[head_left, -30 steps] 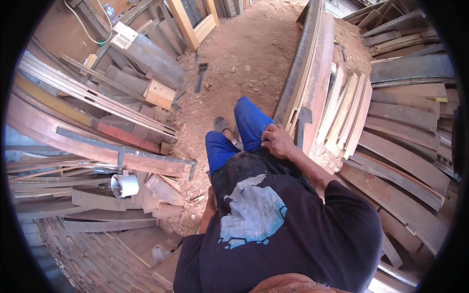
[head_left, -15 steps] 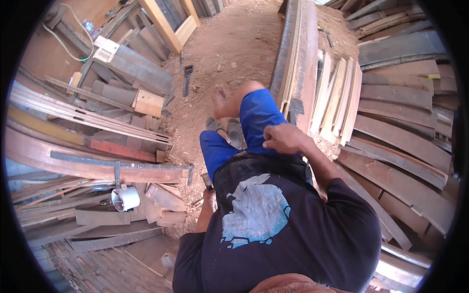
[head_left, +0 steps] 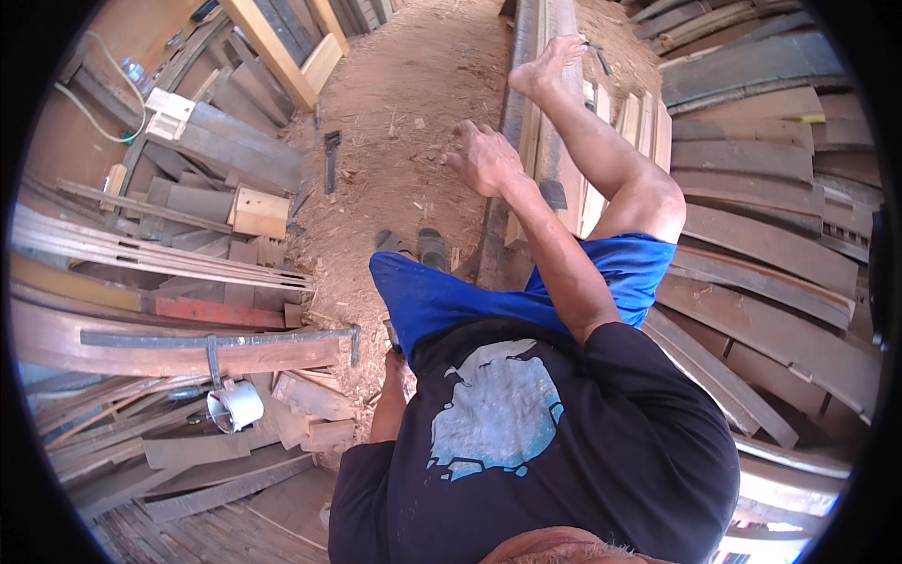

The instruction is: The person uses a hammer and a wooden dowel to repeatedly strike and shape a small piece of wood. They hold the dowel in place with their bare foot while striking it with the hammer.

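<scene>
My right hand (head_left: 484, 158) reaches forward over the dusty floor, left of the long plank (head_left: 564, 14). Its fingers are loosely bent and apart, with nothing seen in them. Beside my left thigh hangs my left hand (head_left: 396, 365), mostly hidden by my shorts and shirt. It seems closed on a small dark tool, of which only a bit shows above the fingers; its kind I cannot make out. My bare right foot (head_left: 550, 68) is raised over the plank. A pair of grey sandals (head_left: 432, 250) lies on the floor, partly behind my left knee.
Stacked boards (head_left: 747, 193) line the right side. On the left are wood offcuts (head_left: 315, 397), a white bucket (head_left: 235, 407) and a long bar clamp (head_left: 214, 340) along a beam. A dark tool (head_left: 331, 162) lies on the floor (head_left: 413, 85) among shavings.
My right hand has moved from my lap forward and left. My right leg has swung up and right across the plank, its foot leaving the floor. The left hand stays low.
</scene>
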Available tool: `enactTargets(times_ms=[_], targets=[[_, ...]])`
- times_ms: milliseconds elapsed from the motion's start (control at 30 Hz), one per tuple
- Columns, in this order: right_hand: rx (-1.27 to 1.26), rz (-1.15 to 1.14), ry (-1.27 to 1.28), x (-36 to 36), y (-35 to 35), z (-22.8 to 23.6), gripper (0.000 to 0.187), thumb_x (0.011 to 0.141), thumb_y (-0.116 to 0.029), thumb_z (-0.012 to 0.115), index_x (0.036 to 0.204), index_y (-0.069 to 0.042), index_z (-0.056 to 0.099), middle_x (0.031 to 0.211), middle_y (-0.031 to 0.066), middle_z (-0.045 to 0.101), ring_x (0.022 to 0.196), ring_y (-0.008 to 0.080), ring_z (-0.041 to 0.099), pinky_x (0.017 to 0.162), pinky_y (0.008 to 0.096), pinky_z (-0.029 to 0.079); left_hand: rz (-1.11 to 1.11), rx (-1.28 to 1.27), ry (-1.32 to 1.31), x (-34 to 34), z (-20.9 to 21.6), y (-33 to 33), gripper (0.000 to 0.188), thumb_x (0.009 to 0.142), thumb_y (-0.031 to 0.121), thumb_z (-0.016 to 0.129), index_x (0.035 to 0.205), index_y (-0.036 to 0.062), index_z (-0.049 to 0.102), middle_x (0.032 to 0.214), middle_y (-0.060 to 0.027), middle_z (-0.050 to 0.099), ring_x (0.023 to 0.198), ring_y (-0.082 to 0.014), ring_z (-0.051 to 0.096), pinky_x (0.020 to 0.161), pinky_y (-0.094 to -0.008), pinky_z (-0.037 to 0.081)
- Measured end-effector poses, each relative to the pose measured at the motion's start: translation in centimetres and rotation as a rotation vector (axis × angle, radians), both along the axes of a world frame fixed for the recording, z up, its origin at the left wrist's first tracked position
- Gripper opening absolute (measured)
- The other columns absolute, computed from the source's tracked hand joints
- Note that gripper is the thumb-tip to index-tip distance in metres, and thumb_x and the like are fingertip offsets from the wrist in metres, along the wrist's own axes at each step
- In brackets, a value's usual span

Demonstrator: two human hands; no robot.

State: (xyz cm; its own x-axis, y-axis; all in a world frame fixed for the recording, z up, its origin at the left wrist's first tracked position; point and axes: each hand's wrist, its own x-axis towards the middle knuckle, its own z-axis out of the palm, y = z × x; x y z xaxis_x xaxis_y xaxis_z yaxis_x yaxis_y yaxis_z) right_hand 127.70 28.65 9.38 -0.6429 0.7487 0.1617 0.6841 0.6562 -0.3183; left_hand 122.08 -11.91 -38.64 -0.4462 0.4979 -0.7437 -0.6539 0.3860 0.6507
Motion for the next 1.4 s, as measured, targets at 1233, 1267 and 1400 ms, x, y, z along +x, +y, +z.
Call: enactTargets(times_ms=[1233,1267,1400], targets=[[-0.451,-0.773,0.114,9.8,5.7,-18.2,0.050,0.076,-0.023,0.068,0.111,0.010,0.056,0.106,0.0346,0.067,0.104,0.0475,0.066,0.093,0.0492,0.053,-0.120,-0.216,0.087,-0.5,4.8,1.1,0.012,0.094,0.016,0.067,0.089,0.0069,0.061,0.056,-0.0030,0.053,0.041,-0.0153,0.048,0.037,-0.0313,0.034],[-0.418,-0.750,0.110,9.8,5.7,-18.8,0.051,0.079,-0.027,0.069,0.110,0.011,0.056,0.103,0.0352,0.067,0.101,0.0489,0.067,0.090,0.0512,0.054,-0.125,-0.229,0.095,-0.9,5.0,1.1,0.012,0.094,0.016,0.067,0.089,0.0069,0.061,0.055,-0.0029,0.053,0.040,-0.0151,0.048,0.037,-0.0312,0.033],[-0.497,-0.694,0.086,10.0,5.8,-17.7,0.053,0.077,-0.027,0.069,0.112,0.012,0.054,0.105,0.0352,0.067,0.101,0.0482,0.067,0.091,0.0501,0.054,-0.141,-0.269,0.117,-2.5,5.6,1.5,0.013,0.095,0.017,0.067,0.089,0.0069,0.060,0.053,-0.0024,0.052,0.038,-0.0146,0.046,0.035,-0.0308,0.031]])
